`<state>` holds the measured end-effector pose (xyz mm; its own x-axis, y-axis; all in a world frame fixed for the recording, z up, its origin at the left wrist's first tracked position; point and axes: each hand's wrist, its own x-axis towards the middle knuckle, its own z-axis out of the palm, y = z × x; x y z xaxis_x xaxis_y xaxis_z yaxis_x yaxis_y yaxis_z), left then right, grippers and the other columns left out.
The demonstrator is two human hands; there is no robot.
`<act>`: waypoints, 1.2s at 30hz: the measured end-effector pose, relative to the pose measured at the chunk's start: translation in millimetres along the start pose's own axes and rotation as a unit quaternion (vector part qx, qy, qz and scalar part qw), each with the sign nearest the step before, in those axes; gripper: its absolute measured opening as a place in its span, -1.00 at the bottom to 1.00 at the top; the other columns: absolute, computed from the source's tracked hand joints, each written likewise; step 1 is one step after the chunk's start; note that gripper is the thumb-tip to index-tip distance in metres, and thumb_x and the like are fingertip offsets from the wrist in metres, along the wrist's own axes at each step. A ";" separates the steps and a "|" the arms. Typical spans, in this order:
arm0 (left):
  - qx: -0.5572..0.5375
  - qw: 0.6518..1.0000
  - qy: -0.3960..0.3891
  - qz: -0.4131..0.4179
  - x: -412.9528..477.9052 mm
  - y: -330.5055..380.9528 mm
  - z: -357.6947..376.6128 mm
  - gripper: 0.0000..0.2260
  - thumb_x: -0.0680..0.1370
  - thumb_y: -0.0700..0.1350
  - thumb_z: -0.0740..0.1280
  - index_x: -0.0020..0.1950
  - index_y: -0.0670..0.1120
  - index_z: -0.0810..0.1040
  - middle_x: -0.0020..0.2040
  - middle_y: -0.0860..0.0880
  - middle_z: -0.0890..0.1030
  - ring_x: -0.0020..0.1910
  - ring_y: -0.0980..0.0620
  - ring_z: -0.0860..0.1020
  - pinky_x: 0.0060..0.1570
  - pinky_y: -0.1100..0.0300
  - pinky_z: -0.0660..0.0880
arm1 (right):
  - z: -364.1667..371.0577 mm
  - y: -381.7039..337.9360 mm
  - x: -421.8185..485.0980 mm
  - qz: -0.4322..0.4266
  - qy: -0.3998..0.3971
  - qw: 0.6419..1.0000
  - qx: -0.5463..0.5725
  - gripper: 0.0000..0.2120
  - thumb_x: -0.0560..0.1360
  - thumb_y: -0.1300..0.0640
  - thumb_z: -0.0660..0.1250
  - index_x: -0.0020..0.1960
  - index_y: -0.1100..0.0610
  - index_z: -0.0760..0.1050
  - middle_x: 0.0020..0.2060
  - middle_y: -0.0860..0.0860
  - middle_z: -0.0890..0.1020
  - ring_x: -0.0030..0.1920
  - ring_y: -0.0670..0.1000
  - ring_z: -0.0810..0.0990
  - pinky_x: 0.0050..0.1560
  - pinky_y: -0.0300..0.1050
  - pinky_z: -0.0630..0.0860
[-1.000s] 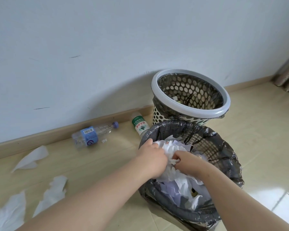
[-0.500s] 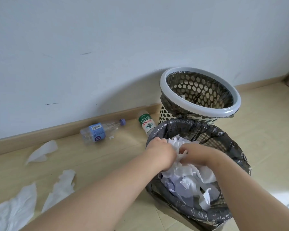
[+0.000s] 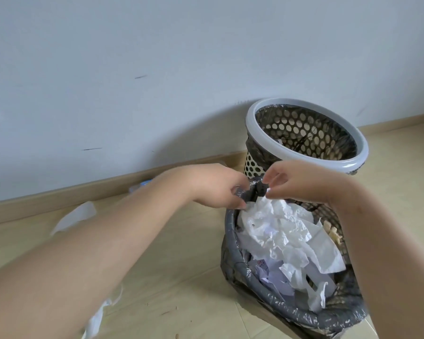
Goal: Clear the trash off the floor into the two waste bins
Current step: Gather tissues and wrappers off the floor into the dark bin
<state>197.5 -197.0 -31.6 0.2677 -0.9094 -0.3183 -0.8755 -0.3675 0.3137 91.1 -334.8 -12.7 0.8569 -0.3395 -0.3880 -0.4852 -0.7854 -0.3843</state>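
left hand (image 3: pixel 218 187) grips near bin (image 3: pixel 291 312) rim, right hand (image 3: pixel 301 183) touches crumpled paper (image 3: pixel 279 231)

Both bare forearms reach from the near edge toward the far middle, the hands close together but not touching. The left hand (image 3: pixel 218 189) is palm down with its fingers (image 3: pixel 239 204) curled under; whether they grip anything is unclear. The right hand (image 3: pixel 301 184) is loosely bent, thumb and forefinger parted.

Soft even light; broad shadow on wall (image 3: pixel 181 143); left edge blurred; wide-angle bowing.
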 end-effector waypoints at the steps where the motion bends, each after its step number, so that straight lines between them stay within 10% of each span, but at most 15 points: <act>1: -0.012 1.000 0.000 -0.021 -7.0 -10.6 -3.2 -0.61 0.56 0.09 0.22 0.38 0.06 0.33 0.21 0.05 0.50 0.15 0.02 0.47 0.13 0.16 0.40 | 2.2 -10.2 2.2 -0.021 0.019 0.999 0.018 -0.85 0.47 0.16 0.33 0.02 0.01 0.49 -0.03 -0.07 0.60 -0.06 -0.08 0.58 -0.10 -0.20 0.55; 7: -0.095 0.986 0.032 -0.136 -53.6 -80.6 10.6 -0.68 0.57 0.02 0.22 0.33 0.05 0.40 0.20 0.04 0.52 0.09 0.04 0.50 0.17 0.17 0.42 | 50.7 -82.1 22.2 -0.123 0.067 0.987 0.078 -0.92 0.48 0.18 0.25 -0.12 0.05 0.52 -0.24 -0.10 0.57 -0.27 -0.12 0.49 -0.28 -0.29 0.41; 13: -0.197 0.921 0.253 -0.219 -109.0 -131.9 81.2 -0.81 0.54 -0.14 0.27 0.15 -0.06 0.54 0.10 -0.04 0.51 0.10 0.02 0.50 -0.03 0.25 0.35 | 124.7 -136.2 50.4 -0.162 0.059 0.982 0.080 -0.89 0.50 0.18 0.22 -0.07 0.09 0.52 -0.40 -0.16 0.43 -0.35 -0.12 0.41 -0.35 -0.31 0.34; 19: -0.237 0.879 0.271 -0.312 -173.3 -183.5 173.9 -0.81 0.57 -0.19 0.22 0.12 -0.06 0.56 0.09 0.10 0.45 0.12 0.13 0.43 0.01 0.32 0.27 | 204.1 -160.9 78.4 -0.134 -0.060 0.989 0.013 -0.82 0.50 0.20 0.19 0.07 0.12 0.48 -0.21 -0.03 0.42 -0.09 0.03 0.42 -0.08 -0.19 0.37; 24: -0.216 0.864 0.269 -0.368 -212.3 -219.4 230.2 -0.77 0.53 -0.29 0.21 0.08 -0.09 0.57 0.09 0.10 0.47 0.14 0.02 0.43 0.02 0.30 0.26 | 273.2 -178.7 94.0 -0.116 -0.151 0.978 -0.091 -0.52 0.47 0.11 0.21 0.38 -0.03 0.27 0.33 -0.03 0.32 0.27 0.07 0.37 0.23 -0.02 0.35; 32: -0.152 0.768 0.285 -0.554 -234.5 -293.4 238.5 -0.63 0.50 -0.20 0.26 0.31 -0.05 0.43 0.42 -0.07 0.29 0.42 -0.09 0.20 0.29 0.04 0.26 | 343.3 -209.5 87.8 -0.115 -0.154 0.972 -0.137 -0.49 0.48 0.12 0.16 0.41 -0.06 0.18 0.40 -0.04 0.22 0.26 0.07 0.31 0.11 -0.09 0.35; 36: -0.375 0.651 0.284 -0.596 -233.8 -339.0 224.3 -0.32 0.48 0.01 0.37 0.50 0.08 0.09 0.54 0.00 -0.08 0.50 -0.05 0.06 0.33 0.05 0.25 | 349.5 -207.0 91.5 -0.148 -0.097 0.963 -0.205 -0.53 0.51 0.14 0.11 0.41 -0.04 0.17 0.42 -0.02 0.19 0.24 0.08 0.33 0.12 -0.09 0.30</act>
<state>341.5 183.9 -264.1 0.8691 0.2611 -0.4201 0.4755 -0.6753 0.5639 209.1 -22.4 -261.4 0.8786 0.0026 -0.4776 -0.0808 -0.9848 -0.1539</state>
